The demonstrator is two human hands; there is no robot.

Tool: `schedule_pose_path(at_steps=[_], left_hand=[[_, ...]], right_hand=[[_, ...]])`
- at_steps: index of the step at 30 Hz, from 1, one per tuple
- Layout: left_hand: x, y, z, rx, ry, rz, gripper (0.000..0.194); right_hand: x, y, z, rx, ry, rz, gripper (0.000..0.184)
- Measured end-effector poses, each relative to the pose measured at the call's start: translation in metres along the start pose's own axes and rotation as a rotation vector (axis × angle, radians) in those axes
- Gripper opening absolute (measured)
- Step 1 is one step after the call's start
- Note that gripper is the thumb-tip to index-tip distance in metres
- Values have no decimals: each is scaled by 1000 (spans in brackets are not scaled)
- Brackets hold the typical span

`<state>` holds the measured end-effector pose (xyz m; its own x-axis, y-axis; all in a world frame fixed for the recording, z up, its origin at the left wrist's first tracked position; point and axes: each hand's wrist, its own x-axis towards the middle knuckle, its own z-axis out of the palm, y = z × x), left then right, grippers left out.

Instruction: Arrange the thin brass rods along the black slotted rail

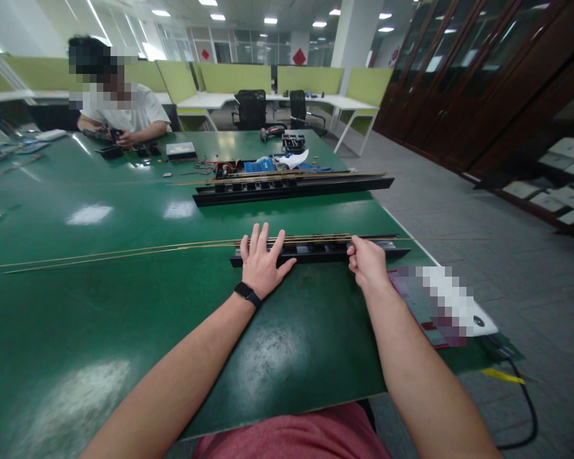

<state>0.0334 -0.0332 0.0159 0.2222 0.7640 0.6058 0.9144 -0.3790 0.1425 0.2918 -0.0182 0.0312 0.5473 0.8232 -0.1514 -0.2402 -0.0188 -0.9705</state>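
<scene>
Two bare hands work over one green counter (138, 312), at the nearer of two black rails. The left grip (261, 262) is wide, its five fingers spread flat across the near rail (318, 257) and its rods; one dark watch (247, 294) circles that wrist. The right grip (367, 260) is narrow, fingers curled and pinching the gold rods (205, 243) near the rail's right end; how many it has is hidden. The rods lie lengthwise along the rail; two run far out to the left, while over the rail they bunch too closely to count. Beyond, well apart, sits the far rail (296, 190) with more thin rods along it, also too close to number. Behind it are one blue bundle (259, 165) and one drill (272, 132). Left of these is one white box (180, 151), and farther left one co-worker (124, 105) handles a dark part with two hands. Two black chairs (251, 109) stand in the background.
</scene>
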Motion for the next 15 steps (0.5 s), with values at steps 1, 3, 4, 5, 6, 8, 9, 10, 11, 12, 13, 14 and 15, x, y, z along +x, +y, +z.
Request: schedule_pose_path(at_steps=[1, 3, 4, 5, 6, 8, 9, 10, 11, 12, 13, 14, 15], left_hand=[[0, 0, 0, -3, -18, 19, 70], [0, 0, 1, -8, -45, 39, 70], [0, -1, 1, -8, -51, 40, 71], [0, -1, 2, -6, -54, 40, 71], [0, -1, 2, -3, -56, 39, 70], [0, -1, 2, 5, -58, 38, 70], [0, -1, 2, 8, -59, 37, 70], [-1, -1, 3, 10, -60, 36, 70], [-1, -1, 3, 10, -59, 34, 70], [-1, -1, 3, 10, -58, 32, 70], [-1, -1, 4, 10, -55, 30, 71], [-1, -1, 4, 9, -53, 29, 71], [-1, -1, 4, 8, -50, 27, 71]], right_hand=[[0, 0, 0, 0, -1, 0, 22], [-1, -1, 0, 2, -1, 1, 23], [-1, -1, 0, 3, -1, 1, 23], [-1, -2, 1, 4, -2, 2, 23], [-1, -2, 1, 4, -1, 3, 23], [-1, -2, 1, 3, 3, 5, 23], [-2, -2, 1, 3, 3, 6, 23], [-1, -2, 1, 2, 3, 5, 23], [-1, -2, 1, 2, 2, 3, 22], [-1, -1, 1, 1, 0, 1, 23], [-1, -1, 1, 0, -3, -2, 23], [-1, 0, 1, 0, -4, -4, 23], [-1, 0, 1, 0, -6, -6, 23]])
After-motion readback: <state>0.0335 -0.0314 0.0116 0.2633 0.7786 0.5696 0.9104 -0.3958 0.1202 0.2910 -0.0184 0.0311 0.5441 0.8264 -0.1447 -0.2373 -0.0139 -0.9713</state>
